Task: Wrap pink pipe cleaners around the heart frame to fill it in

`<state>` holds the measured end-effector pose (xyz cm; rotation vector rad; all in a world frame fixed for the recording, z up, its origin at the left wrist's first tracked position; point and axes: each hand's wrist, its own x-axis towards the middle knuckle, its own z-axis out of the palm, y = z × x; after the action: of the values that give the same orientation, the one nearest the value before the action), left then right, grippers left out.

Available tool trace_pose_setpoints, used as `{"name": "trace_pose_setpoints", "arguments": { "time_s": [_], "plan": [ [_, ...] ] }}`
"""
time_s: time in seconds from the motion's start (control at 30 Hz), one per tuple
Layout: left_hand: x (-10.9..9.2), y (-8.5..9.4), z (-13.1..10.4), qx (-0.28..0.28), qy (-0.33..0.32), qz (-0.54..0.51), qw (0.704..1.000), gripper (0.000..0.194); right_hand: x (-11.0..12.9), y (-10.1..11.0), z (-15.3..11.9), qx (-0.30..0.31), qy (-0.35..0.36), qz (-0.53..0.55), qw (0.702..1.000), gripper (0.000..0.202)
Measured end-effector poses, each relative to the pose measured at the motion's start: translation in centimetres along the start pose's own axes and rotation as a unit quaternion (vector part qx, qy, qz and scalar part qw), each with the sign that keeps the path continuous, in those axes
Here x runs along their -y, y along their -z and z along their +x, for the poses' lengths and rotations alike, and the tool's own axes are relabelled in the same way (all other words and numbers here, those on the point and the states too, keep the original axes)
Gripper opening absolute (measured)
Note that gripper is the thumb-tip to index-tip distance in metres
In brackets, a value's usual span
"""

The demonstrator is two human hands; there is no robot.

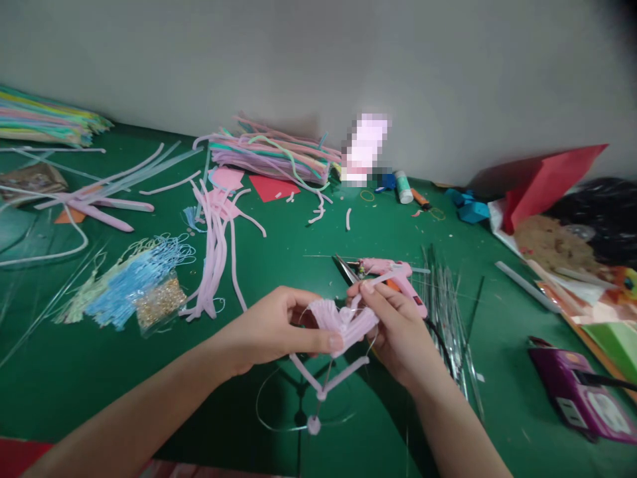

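Between my hands, above the green table (209,398), is a pale pink pipe cleaner craft (343,322) made of bent rows. My left hand (279,328) pinches its left side, thumb across the front. At its right side, my right hand (393,318) is closed, thumb and forefinger gripping a loose pink pipe cleaner end (385,277). Below the craft hang a V-shaped pink piece (322,392) and a small pink ball (313,425) on thin wire. A pink glue gun (398,269) and pliers-like metal tips (344,267) lie just beyond my right hand.
Loose pink pipe cleaners (213,252), blue tassels (129,279) and a bag of gold beads (160,302) lie left. Pipe cleaner bundles (273,156) rest by the wall. Metal wires (448,312) and a purple power strip (582,392) are right. A glue stick (403,187) stands behind.
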<state>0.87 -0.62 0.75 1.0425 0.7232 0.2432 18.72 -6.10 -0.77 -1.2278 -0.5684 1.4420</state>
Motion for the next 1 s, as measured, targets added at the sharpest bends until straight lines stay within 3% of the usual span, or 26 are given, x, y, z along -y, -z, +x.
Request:
{"name": "trace_pose_setpoints", "arguments": {
  "time_s": [0.3, 0.5, 1.0],
  "plan": [
    [0.09, -0.59, 0.11, -0.045, -0.061, -0.008, 0.997, 0.009, -0.41, 0.44, 0.15, 0.032, -0.001, 0.009, 0.999, 0.023],
    [0.10, -0.65, 0.17, -0.039, -0.073, 0.015, 0.996, 0.016, -0.45, 0.40, 0.11, 0.026, -0.003, -0.007, 1.000, 0.024],
    [-0.72, -0.12, -0.05, -0.108, -0.099, 0.078, 0.986, 0.024, -0.27, 0.37, -0.02, 0.057, -0.034, -0.006, 0.998, 0.027]
  ]
}}
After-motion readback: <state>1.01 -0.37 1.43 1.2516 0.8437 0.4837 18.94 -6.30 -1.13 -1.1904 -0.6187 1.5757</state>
